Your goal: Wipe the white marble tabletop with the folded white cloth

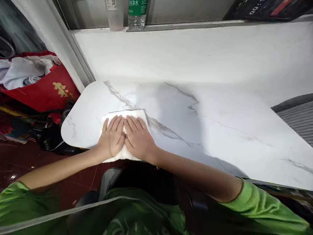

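Note:
A white cloth or paper towel lies spread flat on the white marble-patterned tabletop, its lower edge hanging slightly past the table's front edge. Pressed flat on its left half is my left hand, fingers stretched out and pointing away from me. Beside it, my right hand rests flat on the right half, fingers also extended. The two thumbs touch or nearly touch in the middle. Neither hand grasps the cloth; both lie on top of it.
On the ledge behind stand a cloudy plastic cup and a green-labelled water bottle. A red bag with cloth inside sits left of the table. A grey ribbed object lies at the right, and a dark box at the back right.

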Demonstrator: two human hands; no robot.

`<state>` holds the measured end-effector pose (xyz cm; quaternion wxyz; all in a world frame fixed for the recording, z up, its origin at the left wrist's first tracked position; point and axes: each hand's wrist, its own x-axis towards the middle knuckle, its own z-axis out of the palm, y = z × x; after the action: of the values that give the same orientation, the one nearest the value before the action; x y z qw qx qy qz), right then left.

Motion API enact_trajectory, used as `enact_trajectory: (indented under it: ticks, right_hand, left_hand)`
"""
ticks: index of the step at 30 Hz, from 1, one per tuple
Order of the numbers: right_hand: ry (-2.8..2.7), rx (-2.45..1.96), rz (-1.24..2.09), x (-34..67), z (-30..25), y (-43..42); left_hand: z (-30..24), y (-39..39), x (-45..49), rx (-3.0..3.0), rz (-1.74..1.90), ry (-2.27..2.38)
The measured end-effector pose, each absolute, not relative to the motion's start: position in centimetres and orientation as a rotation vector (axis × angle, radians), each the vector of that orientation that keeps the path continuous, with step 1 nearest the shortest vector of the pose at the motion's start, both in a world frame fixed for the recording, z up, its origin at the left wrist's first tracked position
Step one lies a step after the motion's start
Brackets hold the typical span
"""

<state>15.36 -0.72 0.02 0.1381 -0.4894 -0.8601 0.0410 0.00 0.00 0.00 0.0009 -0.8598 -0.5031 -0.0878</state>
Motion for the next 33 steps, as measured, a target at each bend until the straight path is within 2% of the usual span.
enact_trajectory:
  ticks: [6, 14, 22, 27, 33]
  right_hand:
    - [-2.451, -1.414, 0.055, 15.5, -0.4, 1.6]
    - [-2.373, -1.449, -0.068, 18.5, -1.9, 12.8]
    - [-2.367, -1.514, -0.033, 21.8, -2.2, 21.1]
    - [-2.323, -1.558, 0.007, 22.4, -2.3, 22.5]
    - [-2.314, -1.575, 0.009, 22.5, -1.9, 20.1]
  left_hand:
    - [0.0, 2.6, 0.2, -2.713, -0.303, -1.574]
    - [0.3, 13.4, 4.3, -2.728, -0.244, -1.635]
    - [0.2, 21.8, 7.8, -2.757, -0.291, -1.629]
    - [0.1, 23.4, 8.4, -2.78, -0.321, -1.633]
    - [-0.1, 21.6, 8.2, -2.787, -0.334, -1.603]
